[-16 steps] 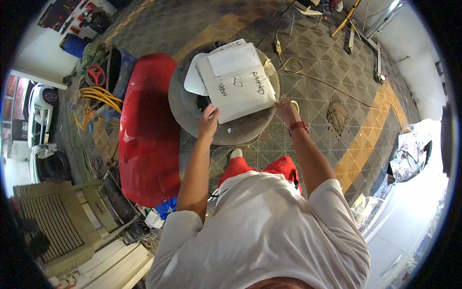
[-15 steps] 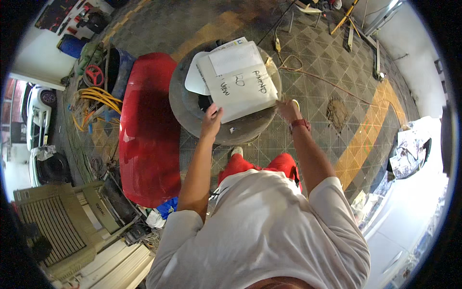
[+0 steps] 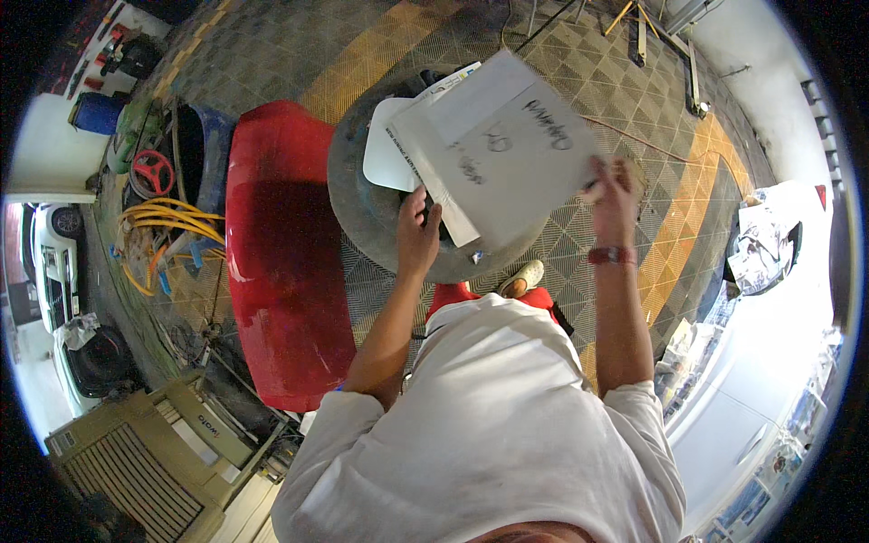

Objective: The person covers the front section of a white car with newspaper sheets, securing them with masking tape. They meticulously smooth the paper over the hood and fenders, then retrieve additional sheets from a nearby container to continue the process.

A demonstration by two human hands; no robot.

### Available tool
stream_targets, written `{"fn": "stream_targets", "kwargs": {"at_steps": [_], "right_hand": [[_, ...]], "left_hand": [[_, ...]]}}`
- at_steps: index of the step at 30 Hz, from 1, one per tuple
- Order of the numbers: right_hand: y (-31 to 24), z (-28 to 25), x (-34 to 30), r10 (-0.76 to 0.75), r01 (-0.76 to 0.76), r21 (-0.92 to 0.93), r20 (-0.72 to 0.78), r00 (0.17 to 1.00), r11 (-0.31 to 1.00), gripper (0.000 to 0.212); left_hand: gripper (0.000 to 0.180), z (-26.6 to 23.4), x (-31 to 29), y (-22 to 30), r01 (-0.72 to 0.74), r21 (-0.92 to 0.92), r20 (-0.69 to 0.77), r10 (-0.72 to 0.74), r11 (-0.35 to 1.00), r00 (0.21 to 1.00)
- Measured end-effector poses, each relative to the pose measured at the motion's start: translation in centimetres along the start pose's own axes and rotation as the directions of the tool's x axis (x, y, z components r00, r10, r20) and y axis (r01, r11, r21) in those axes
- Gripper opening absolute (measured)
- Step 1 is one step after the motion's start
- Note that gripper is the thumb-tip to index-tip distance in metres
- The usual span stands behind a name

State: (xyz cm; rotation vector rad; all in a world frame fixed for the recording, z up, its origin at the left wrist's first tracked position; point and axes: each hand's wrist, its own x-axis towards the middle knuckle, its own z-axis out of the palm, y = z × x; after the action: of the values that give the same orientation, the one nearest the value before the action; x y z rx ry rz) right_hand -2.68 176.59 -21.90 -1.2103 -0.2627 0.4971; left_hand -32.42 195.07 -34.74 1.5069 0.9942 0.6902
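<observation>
A flat white paper packet (image 3: 496,136) with dark handwriting is lifted and tilted above a round, grey, worn drum-like stand (image 3: 376,237). Its right corner is pinched by my right hand (image 3: 615,204), slightly smeared by motion. My left hand (image 3: 419,237) is beside the packet's near left edge, thumb and fingers apart; whether it touches the edge I cannot tell. A white rounded plastic piece (image 3: 385,149) lies on the stand at the left, partly under the packet. Behind the packet shows the edge of a printed sheet (image 3: 466,72).
A large red car panel (image 3: 285,253) stands left of the drum. Beyond it are yellow hoses (image 3: 172,214) and a red handwheel (image 3: 152,173). A tan slatted unit (image 3: 136,466) is at lower left. At right, a white car body (image 3: 733,425) carries paper and plastic sheets.
My right hand has raised the packet's right side and moved right with it, turning it. My left hand has shifted slightly right. The whole view has shifted a little.
</observation>
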Motion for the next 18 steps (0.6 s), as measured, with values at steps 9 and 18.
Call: {"fn": "stream_targets", "kwargs": {"at_steps": [9,18], "right_hand": [[-16.5,-2.9,-5.5,-0.312,0.257,-0.212,-0.29,0.905,0.943,0.032],[-17.0,1.1,-9.0,-0.373,0.272,-0.406,-0.194,0.907,0.872,0.032]], "left_hand": [[0.079,0.5,16.5,3.6,-0.456,0.632,0.131,0.493,0.626,0.86],[0.09,0.3,19.0,7.9,-0.331,0.807,0.287,0.164,0.489,0.944]]}}
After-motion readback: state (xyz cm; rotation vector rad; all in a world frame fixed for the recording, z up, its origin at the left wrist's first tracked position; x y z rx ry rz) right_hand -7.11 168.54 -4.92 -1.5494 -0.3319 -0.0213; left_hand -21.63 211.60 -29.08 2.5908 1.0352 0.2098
